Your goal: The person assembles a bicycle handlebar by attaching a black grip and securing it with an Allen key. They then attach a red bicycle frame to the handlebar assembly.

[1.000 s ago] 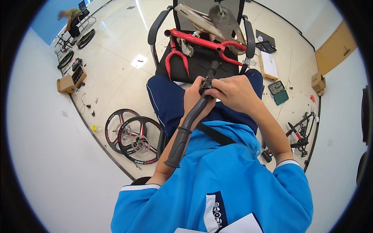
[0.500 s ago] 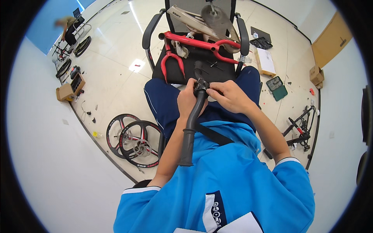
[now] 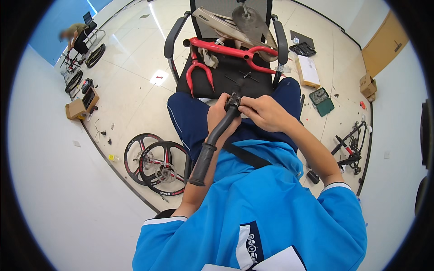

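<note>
The left hand [image 3: 218,117] is curled around the middle of a black bike handlebar [image 3: 221,130], by its dark clamp [image 3: 233,100]. The right hand [image 3: 267,114] has its thumb and finger close together at the clamp's right side; I cannot tell if they pinch something small. The handlebar is over the person's lap, with its rubber grip [image 3: 203,162] at the near end. Far of it, red forked bike tubes [image 3: 217,46] lie on a black chair [image 3: 262,85]. Two wheels [image 3: 164,172] lie on the floor, left.
</note>
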A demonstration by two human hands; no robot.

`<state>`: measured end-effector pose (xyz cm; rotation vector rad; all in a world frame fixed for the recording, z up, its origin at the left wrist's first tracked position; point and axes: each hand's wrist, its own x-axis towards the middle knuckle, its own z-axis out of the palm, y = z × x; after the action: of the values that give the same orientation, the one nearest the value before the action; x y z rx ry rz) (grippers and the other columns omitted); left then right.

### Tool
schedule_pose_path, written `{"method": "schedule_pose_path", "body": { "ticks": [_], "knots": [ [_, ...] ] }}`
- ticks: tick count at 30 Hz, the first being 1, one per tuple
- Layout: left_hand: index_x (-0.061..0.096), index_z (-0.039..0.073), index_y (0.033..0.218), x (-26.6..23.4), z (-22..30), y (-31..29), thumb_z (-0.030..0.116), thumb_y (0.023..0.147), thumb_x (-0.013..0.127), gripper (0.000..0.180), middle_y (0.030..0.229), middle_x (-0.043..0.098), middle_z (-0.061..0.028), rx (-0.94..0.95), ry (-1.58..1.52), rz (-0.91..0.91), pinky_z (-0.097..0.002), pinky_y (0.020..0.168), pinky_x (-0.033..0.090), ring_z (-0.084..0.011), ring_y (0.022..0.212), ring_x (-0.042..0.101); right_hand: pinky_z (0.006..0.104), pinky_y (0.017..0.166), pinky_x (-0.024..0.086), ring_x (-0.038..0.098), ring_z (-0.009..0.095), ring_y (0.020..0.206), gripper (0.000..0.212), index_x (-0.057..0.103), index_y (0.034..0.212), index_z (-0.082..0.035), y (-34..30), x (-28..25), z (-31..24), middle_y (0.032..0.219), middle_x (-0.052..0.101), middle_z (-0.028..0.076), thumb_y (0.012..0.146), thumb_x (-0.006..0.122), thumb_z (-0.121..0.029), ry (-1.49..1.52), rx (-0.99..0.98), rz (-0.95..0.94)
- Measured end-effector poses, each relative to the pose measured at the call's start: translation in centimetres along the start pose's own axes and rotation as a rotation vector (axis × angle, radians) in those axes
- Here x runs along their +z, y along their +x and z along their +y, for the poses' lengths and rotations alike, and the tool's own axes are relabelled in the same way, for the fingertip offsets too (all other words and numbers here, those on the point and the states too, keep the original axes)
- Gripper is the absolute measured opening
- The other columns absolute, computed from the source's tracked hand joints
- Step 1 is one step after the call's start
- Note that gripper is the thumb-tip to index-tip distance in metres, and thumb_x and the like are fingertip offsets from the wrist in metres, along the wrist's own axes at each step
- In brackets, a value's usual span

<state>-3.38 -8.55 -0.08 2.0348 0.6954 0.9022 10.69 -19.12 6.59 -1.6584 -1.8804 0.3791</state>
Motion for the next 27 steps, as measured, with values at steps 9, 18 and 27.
{"method": "schedule_pose_path", "body": {
  "ticks": [9, 18, 27],
  "knots": [
    [0.058, 0.003, 0.092, -0.9, -3.5, 1.2, 0.021, 0.077, 0.083, 0.035, 0.079, 0.067, -0.0137, -0.06, 0.001, 0.15, -0.0344, 0.068, 0.053, -0.0253, 0.072, 0.068, 0.0261, 0.042, 0.044, 0.057, 0.011, 0.046, 0.037, 0.063, 0.086, -0.001, 2.6, 3.0, 7.9, 0.059, 0.057, 0.004, 0.101, 0.053, -0.034, 0.732, 0.497, -0.074],
    [0.057, 0.004, 0.091, -5.8, -4.0, 2.2, 0.004, 0.076, 0.08, 0.028, 0.064, 0.062, -0.0027, 0.007, -0.59, -0.142, -0.0204, 0.051, 0.048, -0.0097, 0.055, 0.061, 0.0435, 0.096, 0.05, 0.063, 0.039, 0.109, 0.03, 0.069, 0.105, -0.003, 9.5, 11.7, 24.8, 0.112, 0.068, 0.023, 0.08, 0.067, -0.021, -0.3, 0.474, 0.064],
    [0.054, 0.004, 0.09, -7.1, -2.8, 2.2, 0.008, 0.076, 0.083, 0.033, 0.065, 0.062, -0.0019, 0.08, -0.647, -0.167, -0.0207, 0.05, 0.046, -0.0074, 0.054, 0.06, 0.0429, 0.084, 0.055, 0.069, 0.035, 0.09, 0.019, 0.067, 0.092, -0.001, 7.6, 12.3, 24.3, 0.094, 0.07, 0.02, 0.078, 0.069, -0.014, -0.388, 0.264, 0.233]
  ]
}}
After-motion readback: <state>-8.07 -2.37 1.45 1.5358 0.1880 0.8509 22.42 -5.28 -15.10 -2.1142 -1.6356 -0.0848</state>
